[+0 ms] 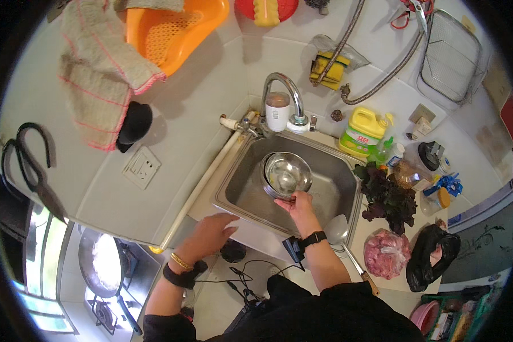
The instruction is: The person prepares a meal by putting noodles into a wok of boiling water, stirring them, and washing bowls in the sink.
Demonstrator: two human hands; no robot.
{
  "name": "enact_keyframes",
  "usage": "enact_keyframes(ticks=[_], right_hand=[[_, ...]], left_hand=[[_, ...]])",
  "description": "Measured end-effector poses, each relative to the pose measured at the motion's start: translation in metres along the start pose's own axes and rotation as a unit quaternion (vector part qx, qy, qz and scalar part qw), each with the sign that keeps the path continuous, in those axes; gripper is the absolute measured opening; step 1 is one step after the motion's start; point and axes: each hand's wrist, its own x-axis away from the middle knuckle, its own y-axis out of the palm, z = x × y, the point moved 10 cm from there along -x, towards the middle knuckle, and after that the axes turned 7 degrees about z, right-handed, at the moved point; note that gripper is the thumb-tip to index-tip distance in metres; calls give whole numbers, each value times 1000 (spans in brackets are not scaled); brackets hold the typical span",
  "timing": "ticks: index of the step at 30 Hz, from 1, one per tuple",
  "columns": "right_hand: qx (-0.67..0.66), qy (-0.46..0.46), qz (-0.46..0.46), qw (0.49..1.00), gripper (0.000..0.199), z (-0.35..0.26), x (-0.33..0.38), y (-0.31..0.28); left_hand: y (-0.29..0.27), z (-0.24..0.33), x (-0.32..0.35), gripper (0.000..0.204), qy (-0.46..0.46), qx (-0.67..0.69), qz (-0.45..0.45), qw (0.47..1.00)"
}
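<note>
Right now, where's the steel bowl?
In the head view, the steel bowl sits in the sink just below the faucet, centre frame. The right hand grips its near rim; the left hand rests on the counter edge.

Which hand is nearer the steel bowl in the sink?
Right. The right hand grips the steel bowl at its near rim; the left hand rests on the sink's front-left edge, apart from it.

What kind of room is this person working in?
Most likely a small home kitchen. The right hand holds a steel bowl in a steel sink under a tap, a yellow dish soap bottle stands beside it, and a gas stove with a wok is at the left.
</note>
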Motion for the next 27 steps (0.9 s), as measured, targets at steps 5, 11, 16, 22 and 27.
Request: enact_keyframes(ticks=[5, 11, 16, 22, 27], right_hand=[[23, -70, 44, 996, 46, -39, 26, -13], [-27, -34, -10, 999, 53, -36, -3, -7], [24, -7, 47, 999, 51, -15, -24, 11], [89, 1, 35, 995, 46, 12, -63, 36], [70, 8, -5, 998, 47, 36, -97, 53]], left_hand=[[12, -7, -73, 27, 30, 17, -8, 999], [27, -48, -182, 43, 8, -88, 57, 994], [30, -73, -249, 54, 22, -229, 115, 966], [26, -87, -286, 29, 16, -355, 52, 933], [9, -68, -293, 12, 8, -361, 161, 919]])
